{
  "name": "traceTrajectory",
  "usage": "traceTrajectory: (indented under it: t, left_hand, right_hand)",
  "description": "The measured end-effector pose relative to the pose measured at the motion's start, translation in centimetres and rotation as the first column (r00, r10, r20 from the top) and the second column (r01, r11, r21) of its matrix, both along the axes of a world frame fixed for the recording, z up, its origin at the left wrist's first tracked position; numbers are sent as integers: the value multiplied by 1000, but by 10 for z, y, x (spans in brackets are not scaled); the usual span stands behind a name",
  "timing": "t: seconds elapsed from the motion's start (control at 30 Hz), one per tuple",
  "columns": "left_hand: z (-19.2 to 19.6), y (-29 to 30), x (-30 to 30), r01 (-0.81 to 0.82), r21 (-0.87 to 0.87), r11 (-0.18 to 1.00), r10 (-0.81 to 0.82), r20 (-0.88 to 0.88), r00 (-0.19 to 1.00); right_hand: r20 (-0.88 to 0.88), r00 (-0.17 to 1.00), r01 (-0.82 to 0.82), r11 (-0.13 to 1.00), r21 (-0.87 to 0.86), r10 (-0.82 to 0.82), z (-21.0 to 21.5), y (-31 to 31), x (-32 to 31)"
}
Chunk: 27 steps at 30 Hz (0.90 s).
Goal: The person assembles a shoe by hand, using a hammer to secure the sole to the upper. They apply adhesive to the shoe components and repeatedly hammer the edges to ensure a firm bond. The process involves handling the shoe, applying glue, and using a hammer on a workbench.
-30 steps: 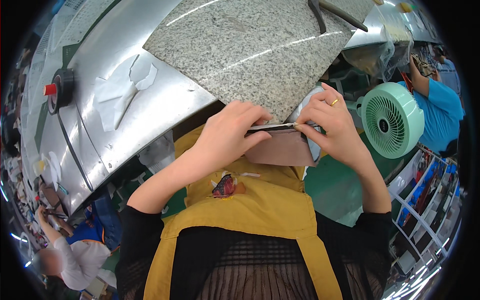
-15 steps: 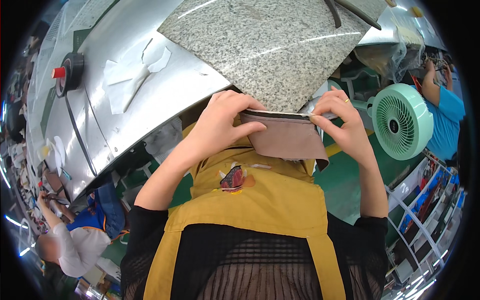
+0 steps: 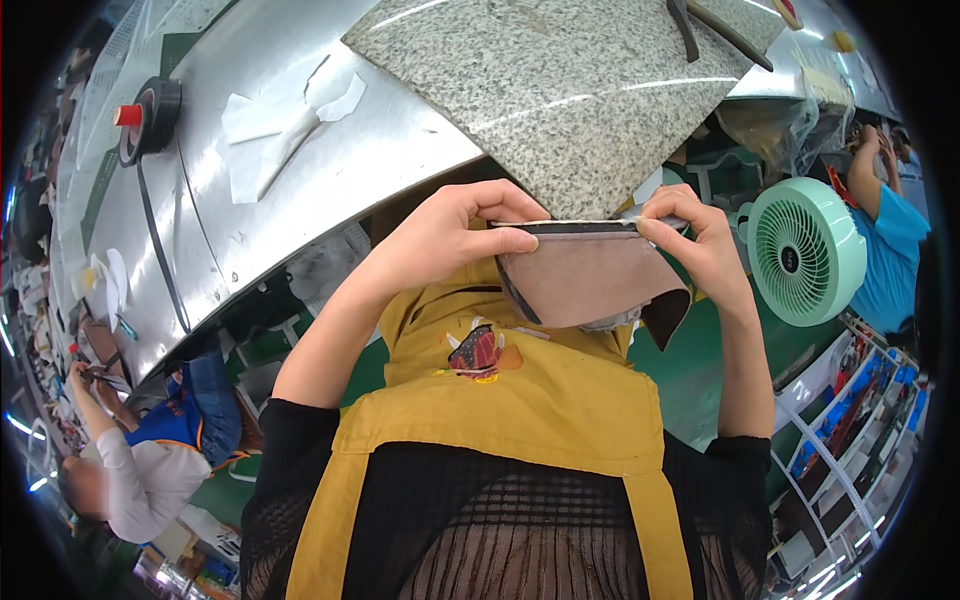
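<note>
A brownish-pink leather piece (image 3: 590,278) with a dark strip along its upper edge hangs between my two hands, just off the near corner of the speckled stone slab (image 3: 560,110). My left hand (image 3: 465,232) pinches the left end of that edge, thumb in front and fingers behind. At the right end, my right hand (image 3: 690,232) grips the edge between thumb and fingers. The lower right corner of the leather curls outward, showing a dark side. A pale, crumpled material shows beneath its lower edge.
A metal table (image 3: 330,160) on the left carries a torn white sheet (image 3: 265,145) and a round black device with a red knob (image 3: 150,120). Dark-handled pliers (image 3: 725,30) lie on the slab. A mint-green fan (image 3: 805,252) stands at right. Co-workers sit at both sides.
The view has shifted slightly, so table and slab appear further right. The leather's lower right part now curls out more. Both hands keep their hold on its upper edge.
</note>
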<state>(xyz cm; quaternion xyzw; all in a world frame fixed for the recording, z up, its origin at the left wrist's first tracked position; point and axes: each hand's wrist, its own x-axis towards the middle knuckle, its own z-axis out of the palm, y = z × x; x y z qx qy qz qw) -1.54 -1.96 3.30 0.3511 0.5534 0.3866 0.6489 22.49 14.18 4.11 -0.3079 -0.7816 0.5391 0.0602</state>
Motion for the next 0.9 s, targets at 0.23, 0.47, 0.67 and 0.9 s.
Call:
traceTrajectory:
  t: [0.23,0.47,0.67,0.9]
  left_hand:
    - [-6,0,-2,-1,-1,1000,1,61,998]
    - [-5,10,6,41,167,985,18,-338,941]
    - [-16,2,8,73,321,944,101,-493,864]
    - [-20,-5,6,69,365,928,151,-541,827]
  right_hand:
    - [9,1000,-21,997,69,20,0,1,-2]
    - [31,992,-120,840,529,122,3,0,-12]
    - [55,991,-131,846,516,120,-3,5,-13]
    - [59,994,-113,882,458,97,-7,2,-10]
